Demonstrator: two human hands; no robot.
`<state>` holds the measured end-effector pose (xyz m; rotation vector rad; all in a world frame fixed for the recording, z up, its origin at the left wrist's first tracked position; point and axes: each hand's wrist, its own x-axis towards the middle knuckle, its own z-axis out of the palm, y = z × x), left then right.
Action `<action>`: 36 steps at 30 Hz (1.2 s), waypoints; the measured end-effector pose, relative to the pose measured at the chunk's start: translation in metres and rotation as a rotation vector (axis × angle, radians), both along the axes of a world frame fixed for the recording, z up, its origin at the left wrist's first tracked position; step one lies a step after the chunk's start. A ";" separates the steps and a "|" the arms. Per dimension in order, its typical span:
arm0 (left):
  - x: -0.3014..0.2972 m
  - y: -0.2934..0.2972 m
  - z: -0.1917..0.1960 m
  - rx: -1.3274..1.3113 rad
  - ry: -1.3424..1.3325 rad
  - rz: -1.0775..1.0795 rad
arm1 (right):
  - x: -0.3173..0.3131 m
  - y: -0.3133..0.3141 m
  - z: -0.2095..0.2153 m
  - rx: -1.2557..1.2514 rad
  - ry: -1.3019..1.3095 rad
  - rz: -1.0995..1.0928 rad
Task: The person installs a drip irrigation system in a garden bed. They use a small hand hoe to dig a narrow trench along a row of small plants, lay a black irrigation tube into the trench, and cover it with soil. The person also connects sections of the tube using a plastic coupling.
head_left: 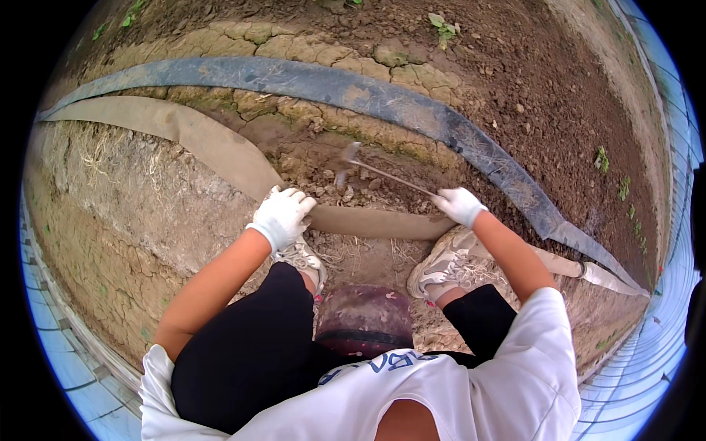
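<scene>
My right hand (460,206), in a white glove, is closed round the thin handle of a small hand hoe (397,179). The hoe's metal head is smeared by motion just above the loose soil (346,192) in the trench. My left hand (282,214), also gloved, grips a tan flat hose (379,223) where it bends. From there the hose runs up to the far left, and on the other side it passes toward my right shoe. Part of it is hidden behind my left hand.
A blue-grey flat hose (294,77) arcs across the cracked soil beyond the trench. My shoes (441,268) stand either side of a dark red patterned seat (364,312). Small green seedlings (443,28) grow farther off, and blue sheeting (673,132) edges the plot.
</scene>
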<state>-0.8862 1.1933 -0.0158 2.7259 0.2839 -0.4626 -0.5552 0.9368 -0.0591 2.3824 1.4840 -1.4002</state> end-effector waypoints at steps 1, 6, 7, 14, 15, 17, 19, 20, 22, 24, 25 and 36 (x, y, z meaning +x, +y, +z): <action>0.004 -0.002 -0.002 0.001 0.010 0.001 | -0.001 0.007 -0.025 0.059 0.038 0.053; 0.005 0.002 0.010 0.016 0.072 0.004 | 0.040 -0.039 -0.018 -0.166 -0.104 -0.017; 0.010 0.000 0.010 0.013 0.062 -0.006 | 0.057 -0.075 -0.028 -0.224 -0.171 0.068; 0.005 -0.002 0.003 0.027 0.115 0.005 | 0.080 -0.134 0.026 -0.351 -0.286 -0.120; 0.000 -0.004 0.002 0.011 0.103 0.012 | 0.088 -0.160 0.035 -0.365 -0.292 -0.212; 0.000 -0.001 0.000 -0.002 0.054 0.029 | 0.119 -0.208 0.059 -0.413 -0.422 -0.277; 0.002 0.000 -0.002 -0.015 0.068 0.020 | 0.132 -0.224 0.082 -0.421 -0.510 -0.168; 0.003 0.001 0.000 -0.018 0.082 0.019 | 0.126 -0.220 0.088 -0.317 -0.462 -0.186; 0.002 0.004 0.004 -0.010 0.108 0.012 | 0.091 -0.155 0.094 -0.277 -0.272 -0.296; 0.009 0.003 0.001 0.012 0.106 -0.018 | 0.079 -0.124 0.055 0.067 -0.197 0.206; 0.017 0.003 -0.001 0.028 0.102 -0.034 | 0.071 -0.106 0.025 0.008 -0.136 0.087; 0.015 0.004 0.009 0.058 0.224 0.001 | 0.080 -0.105 0.016 -0.452 -0.098 -0.215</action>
